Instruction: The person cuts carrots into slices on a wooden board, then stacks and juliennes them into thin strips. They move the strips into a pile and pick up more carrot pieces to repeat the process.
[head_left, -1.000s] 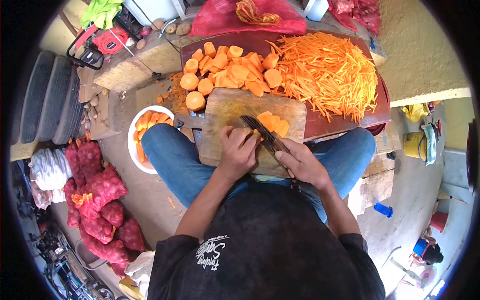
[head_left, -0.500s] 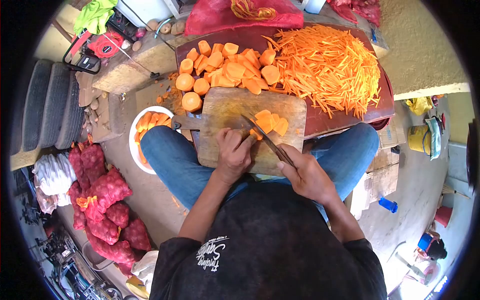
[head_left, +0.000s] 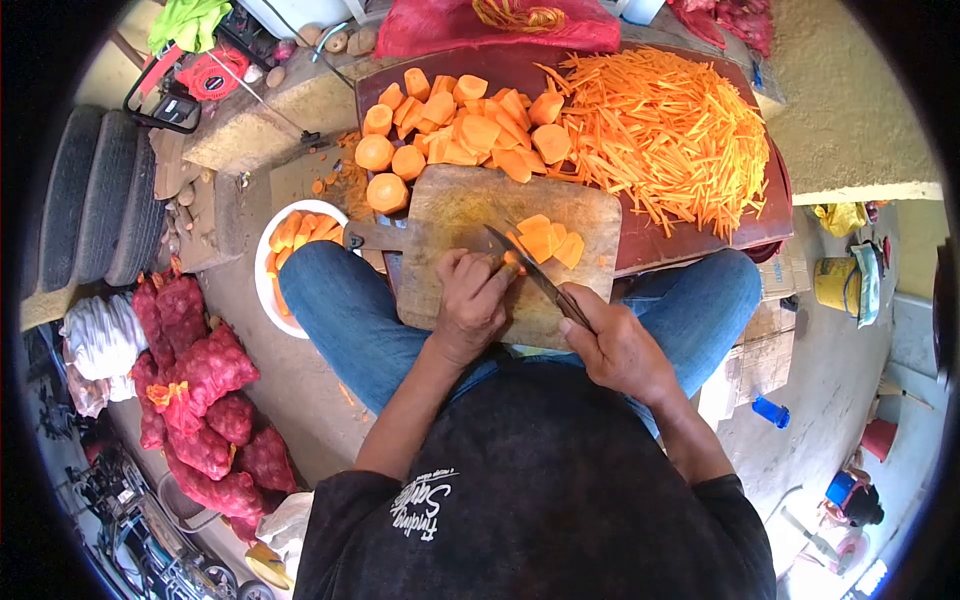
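left hand (head_left: 470,300) pinching small orange carrot piece (head_left: 512,262) at fingertips | right hand (head_left: 618,345) fisted on dark steel knife (head_left: 530,272) | blade slanting up-left, just right of left fingertips

Orange carrot pieces (head_left: 545,240) on a brown cutting board (head_left: 460,210) — blue jeans (head_left: 340,310) beneath.

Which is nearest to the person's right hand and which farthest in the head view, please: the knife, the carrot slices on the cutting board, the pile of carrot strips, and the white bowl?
1. The knife, held in the right hand.
2. Carrot slices, on the cutting board just ahead.
3. Pile of carrot strips, on the far right of the table.
4. White bowl, by the left knee.
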